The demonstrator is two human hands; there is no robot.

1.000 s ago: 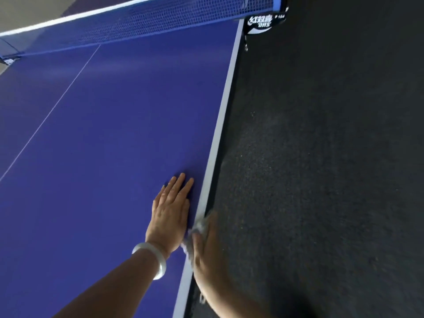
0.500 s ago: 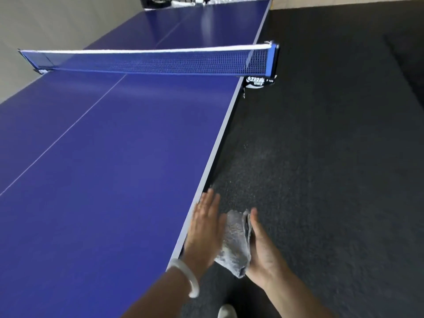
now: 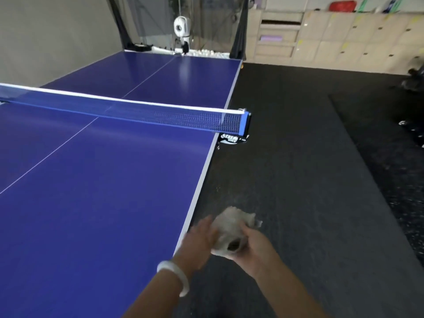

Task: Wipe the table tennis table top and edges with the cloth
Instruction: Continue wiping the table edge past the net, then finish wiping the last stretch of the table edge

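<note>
Since the earlier frame, the cloth (image 3: 232,223) has been bunched from a hanging fold into a crumpled wad between the two hands. One blue desk (image 3: 91,203) is seen, bordered by dark floor (image 3: 309,180) and crossed by one net (image 3: 160,115). One white device (image 3: 181,26) is set at its far end. The cloth is held off the desk, just beside its white edge, above the floor. It is gripped by the right hand (image 3: 254,249), while the blurred left hand (image 3: 199,239) is laid against it with fingers straightened. One white bangle (image 3: 174,276) is worn on the left wrist.
</note>
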